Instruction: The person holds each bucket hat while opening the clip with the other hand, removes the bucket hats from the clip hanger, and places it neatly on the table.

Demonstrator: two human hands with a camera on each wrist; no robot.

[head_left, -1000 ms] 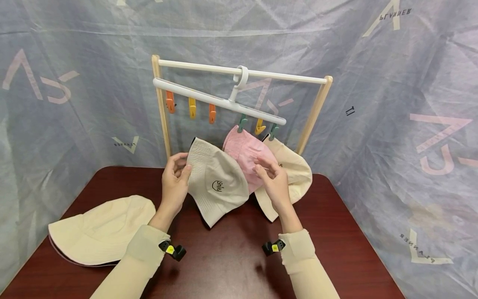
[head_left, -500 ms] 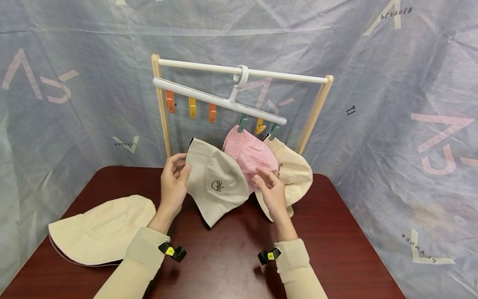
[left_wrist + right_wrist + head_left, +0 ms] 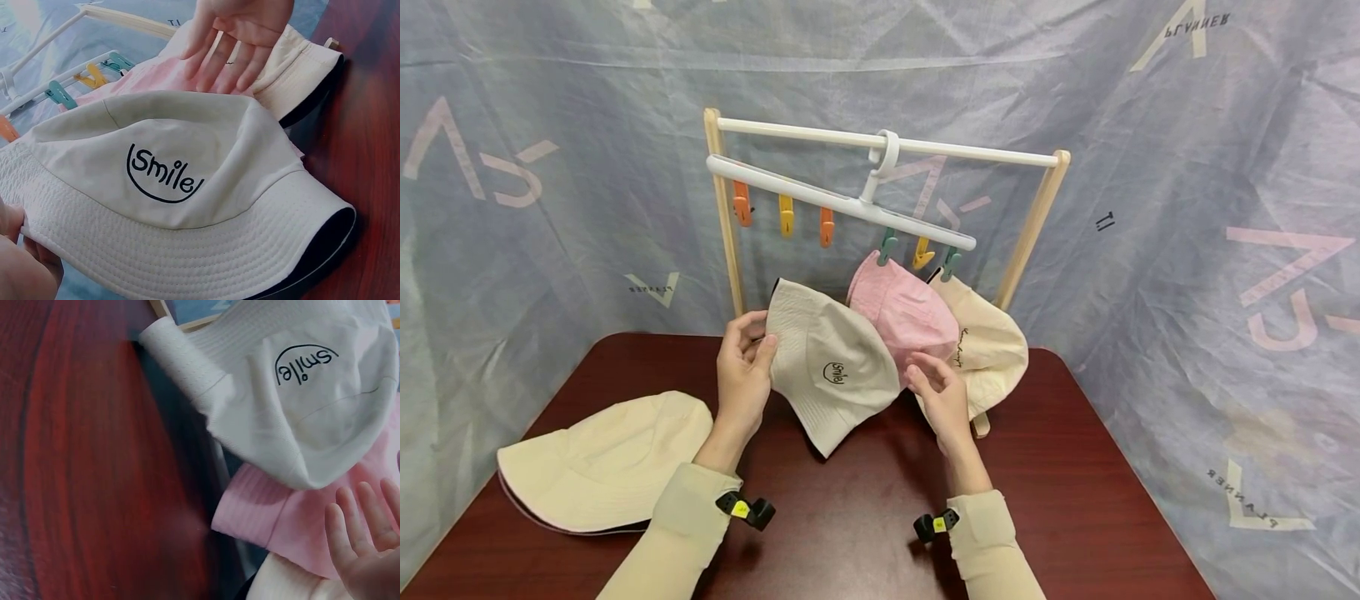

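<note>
A light grey bucket hat [image 3: 831,367] with a "Smile" print is held up on its side, brim to the left. My left hand [image 3: 743,367] pinches its brim edge between thumb and fingers. Beside its crown, my right hand [image 3: 942,398] hovers with loosely bent fingers; the right wrist view shows these fingers [image 3: 359,525] spread, holding nothing. Behind, a pink bucket hat [image 3: 906,308] hangs from a green clip [image 3: 887,248]. A cream bucket hat [image 3: 992,342] hangs from another green clip [image 3: 951,265] and is partly covered by the pink hat.
A white clip hanger [image 3: 842,202] hangs tilted from the rack's white rod [image 3: 805,132]. Orange clips [image 3: 742,205] and yellow clips [image 3: 786,217] on it hold nothing. Stacked cream hats [image 3: 610,462] lie at the left of the dark red table [image 3: 850,533]. Grey cloth surrounds the table.
My left hand has shifted slightly left with the grey hat's brim. My right hand has moved down and a little left, uncovering more of the cream hat. The hung hats look unmoved.
</note>
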